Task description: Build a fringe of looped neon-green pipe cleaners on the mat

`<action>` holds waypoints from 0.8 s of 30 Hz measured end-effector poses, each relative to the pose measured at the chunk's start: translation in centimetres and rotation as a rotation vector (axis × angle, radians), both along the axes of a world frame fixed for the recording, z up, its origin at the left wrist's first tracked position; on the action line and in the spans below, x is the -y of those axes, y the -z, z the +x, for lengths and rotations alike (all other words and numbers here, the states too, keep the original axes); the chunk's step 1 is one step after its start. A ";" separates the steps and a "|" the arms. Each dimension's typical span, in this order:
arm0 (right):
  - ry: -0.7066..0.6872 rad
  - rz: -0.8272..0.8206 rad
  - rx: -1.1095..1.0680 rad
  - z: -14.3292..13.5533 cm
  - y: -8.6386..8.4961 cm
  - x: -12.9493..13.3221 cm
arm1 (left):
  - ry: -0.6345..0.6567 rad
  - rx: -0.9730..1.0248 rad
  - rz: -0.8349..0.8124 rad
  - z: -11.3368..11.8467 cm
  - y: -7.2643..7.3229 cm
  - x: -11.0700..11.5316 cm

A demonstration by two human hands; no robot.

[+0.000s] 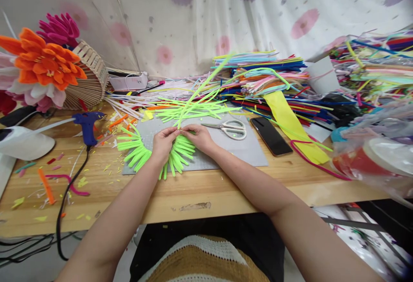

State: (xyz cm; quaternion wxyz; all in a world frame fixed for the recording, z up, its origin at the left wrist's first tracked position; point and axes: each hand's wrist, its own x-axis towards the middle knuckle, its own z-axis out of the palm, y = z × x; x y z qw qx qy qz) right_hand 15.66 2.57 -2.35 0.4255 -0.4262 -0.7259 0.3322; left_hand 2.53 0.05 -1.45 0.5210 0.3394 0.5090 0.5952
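Note:
Both of my hands meet over a grey cutting mat (248, 155), working on bright green pipe cleaners. My left hand (164, 142) pinches a fringe of short green pipe cleaners (134, 150), which fans out in a curve to its left and below. Close beside it, my right hand (198, 137) has its fingertips pinched at the same joint. A long green pipe cleaner (193, 94) rises from between the fingertips toward the back. Behind the hands lies a loose pile of green pipe cleaners (193, 110). White-handled scissors (234, 130) rest right of my right hand.
A blue glue gun (87, 127) with a black cord stands left, near orange fuzzy flowers (48, 64) and a tipped basket (88, 75). A phone (271, 135) lies right, beside a yellow strip (295, 127). Bundles of coloured pipe cleaners (267, 73) fill the back. Scraps litter the left.

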 end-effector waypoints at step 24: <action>0.026 0.037 0.103 0.5 0.3 -0.3 | 0.083 -0.244 -0.089 -0.6 1.9 -1.4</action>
